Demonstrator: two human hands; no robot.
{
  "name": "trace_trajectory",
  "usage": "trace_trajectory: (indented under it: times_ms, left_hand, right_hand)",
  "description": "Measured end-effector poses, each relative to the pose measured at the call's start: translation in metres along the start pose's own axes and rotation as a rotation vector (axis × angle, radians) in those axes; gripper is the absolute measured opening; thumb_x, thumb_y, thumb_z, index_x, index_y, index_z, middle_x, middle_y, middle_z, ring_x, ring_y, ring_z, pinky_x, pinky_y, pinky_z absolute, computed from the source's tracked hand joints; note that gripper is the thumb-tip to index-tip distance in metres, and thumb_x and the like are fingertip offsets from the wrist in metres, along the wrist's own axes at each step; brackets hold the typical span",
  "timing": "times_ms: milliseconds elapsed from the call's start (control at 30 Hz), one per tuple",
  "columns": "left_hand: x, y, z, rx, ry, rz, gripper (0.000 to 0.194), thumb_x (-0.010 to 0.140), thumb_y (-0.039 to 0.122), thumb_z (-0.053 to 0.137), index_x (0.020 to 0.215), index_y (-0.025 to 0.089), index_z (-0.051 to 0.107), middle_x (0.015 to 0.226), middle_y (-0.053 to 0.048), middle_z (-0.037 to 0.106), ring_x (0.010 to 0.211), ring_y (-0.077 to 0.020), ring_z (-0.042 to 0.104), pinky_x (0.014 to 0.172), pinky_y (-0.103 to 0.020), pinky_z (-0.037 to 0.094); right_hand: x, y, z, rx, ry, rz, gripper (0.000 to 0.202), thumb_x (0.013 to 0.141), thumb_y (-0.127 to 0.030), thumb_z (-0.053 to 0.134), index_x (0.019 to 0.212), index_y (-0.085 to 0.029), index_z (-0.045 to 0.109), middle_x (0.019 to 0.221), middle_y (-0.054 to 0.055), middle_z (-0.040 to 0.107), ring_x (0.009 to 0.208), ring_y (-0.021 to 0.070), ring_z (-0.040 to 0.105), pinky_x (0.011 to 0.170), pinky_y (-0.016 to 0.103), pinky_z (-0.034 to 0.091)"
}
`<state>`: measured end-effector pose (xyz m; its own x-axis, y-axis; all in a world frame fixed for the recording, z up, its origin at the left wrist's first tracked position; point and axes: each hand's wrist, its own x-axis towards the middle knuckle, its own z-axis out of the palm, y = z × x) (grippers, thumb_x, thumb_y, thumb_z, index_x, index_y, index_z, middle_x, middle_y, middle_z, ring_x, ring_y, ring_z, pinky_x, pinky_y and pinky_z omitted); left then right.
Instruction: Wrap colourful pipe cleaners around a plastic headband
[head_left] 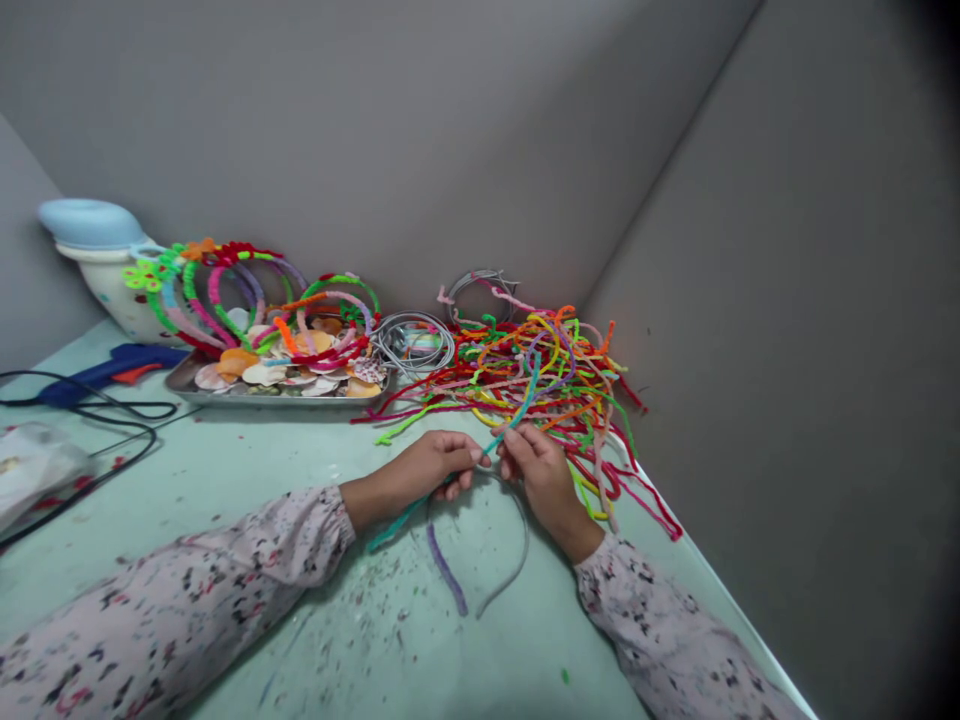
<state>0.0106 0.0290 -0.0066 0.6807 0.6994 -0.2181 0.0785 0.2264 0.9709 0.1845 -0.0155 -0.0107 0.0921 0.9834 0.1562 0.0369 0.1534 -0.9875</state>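
1. Left hand (448, 462) pinches the teal stem (529, 394), right hand (546, 478) grips it farther up, probably keeping it straight.
2. Part-purple headband (445, 570) is right below both hands.
3. Stem pile (585, 385) sits just beyond, handy I guess.

The fuzzy blue-green stick (527, 396) is long and bendy, slanting through both hands and poking out past each. The thin gray headband (523, 530) curves below the hands, with fuzzy purple on its left leg.
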Motion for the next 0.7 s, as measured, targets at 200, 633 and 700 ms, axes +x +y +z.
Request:
trace_trajectory:
  times_ms: [200, 633, 700]
  left_hand:
    - [0.0, -0.001, 0.001, 0.033, -0.025, 0.007, 0.029, 0.079, 0.043, 0.059, 0.081, 0.014, 0.057, 0.057, 0.004, 0.054, 0.04, -0.0039, 0.044, 0.038, -0.016, 0.028]
    - [-0.002, 0.001, 0.002, 0.016, -0.019, -0.007, 0.031, 0.079, 0.043, 0.06, 0.085, 0.013, 0.059, 0.058, 0.003, 0.056, 0.04, -0.0041, 0.045, 0.037, -0.015, 0.029]
    - [-0.002, 0.001, 0.002, 0.016, -0.018, -0.011, 0.03, 0.079, 0.043, 0.059, 0.085, 0.014, 0.059, 0.058, 0.003, 0.056, 0.04, -0.0041, 0.045, 0.037, -0.015, 0.03]
  right_hand:
    - [0.003, 0.007, -0.003, 0.057, 0.037, 0.055, 0.03, 0.087, -0.043, 0.054, 0.07, -0.019, 0.056, 0.052, -0.004, 0.052, 0.045, 0.0079, 0.044, 0.045, 0.019, 0.034]
    - [0.008, 0.007, -0.007, 0.111, 0.107, 0.033, 0.028, 0.082, -0.046, 0.059, 0.074, -0.02, 0.057, 0.053, -0.005, 0.053, 0.044, 0.0086, 0.044, 0.042, 0.02, 0.036]
    - [0.004, 0.003, -0.005, 0.044, 0.049, 0.029, 0.024, 0.082, -0.043, 0.06, 0.076, -0.02, 0.058, 0.053, -0.005, 0.053, 0.046, 0.0085, 0.046, 0.044, 0.019, 0.036]
